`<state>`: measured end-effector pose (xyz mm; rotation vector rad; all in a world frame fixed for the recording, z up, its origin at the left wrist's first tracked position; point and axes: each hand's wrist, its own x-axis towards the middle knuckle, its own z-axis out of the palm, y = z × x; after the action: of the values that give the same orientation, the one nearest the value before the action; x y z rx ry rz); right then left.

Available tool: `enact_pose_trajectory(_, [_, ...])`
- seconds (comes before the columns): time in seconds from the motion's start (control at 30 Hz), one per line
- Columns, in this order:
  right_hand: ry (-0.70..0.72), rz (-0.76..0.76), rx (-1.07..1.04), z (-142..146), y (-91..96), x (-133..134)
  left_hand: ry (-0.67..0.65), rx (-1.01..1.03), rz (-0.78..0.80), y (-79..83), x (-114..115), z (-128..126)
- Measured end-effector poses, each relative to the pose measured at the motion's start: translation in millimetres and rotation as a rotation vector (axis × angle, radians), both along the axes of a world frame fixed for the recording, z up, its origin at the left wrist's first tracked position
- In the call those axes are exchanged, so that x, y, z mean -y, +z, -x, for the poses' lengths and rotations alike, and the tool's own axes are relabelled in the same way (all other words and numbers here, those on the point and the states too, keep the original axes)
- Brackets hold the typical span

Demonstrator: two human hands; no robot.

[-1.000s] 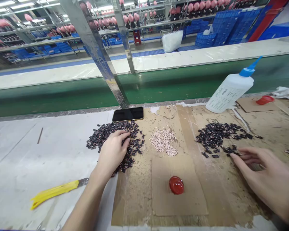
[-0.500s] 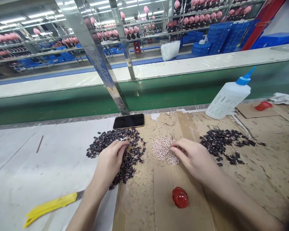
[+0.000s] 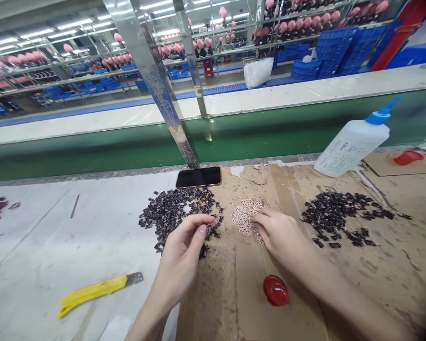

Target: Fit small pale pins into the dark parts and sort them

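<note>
My left hand is raised a little above the near edge of a pile of small dark parts, thumb and forefinger pinched on one small dark part. My right hand rests at the near right edge of a small heap of pale pinkish bits, fingers curled and pinching there; what they hold is too small to make out. A second pile of dark parts lies to the right on the brown cardboard sheet.
A red cap of glue sits on the cardboard near me. A black phone lies behind the left pile. A white squeeze bottle leans at the right. A yellow utility knife lies at the left. A green conveyor runs behind.
My right hand came from the right-hand dark pile over to the pale bits. My left hand lifted off the left pile with a dark part pinched in it.
</note>
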<state>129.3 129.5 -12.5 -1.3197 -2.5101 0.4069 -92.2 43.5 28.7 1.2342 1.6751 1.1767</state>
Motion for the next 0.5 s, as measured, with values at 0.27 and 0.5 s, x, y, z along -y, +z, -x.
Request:
enact_pose_trajectory(0.27, [0.001,0.047,-0.153,-4.7,3.3,0.1,0.027,0.155,0.020,1.9,15.1,-15.8])
enact_pose_trajectory(0.5, [-0.090,0.141,-0.379,-11.6,12.8,-0.6,0.063,0.283,0.018,-1.6,15.3,-24.8])
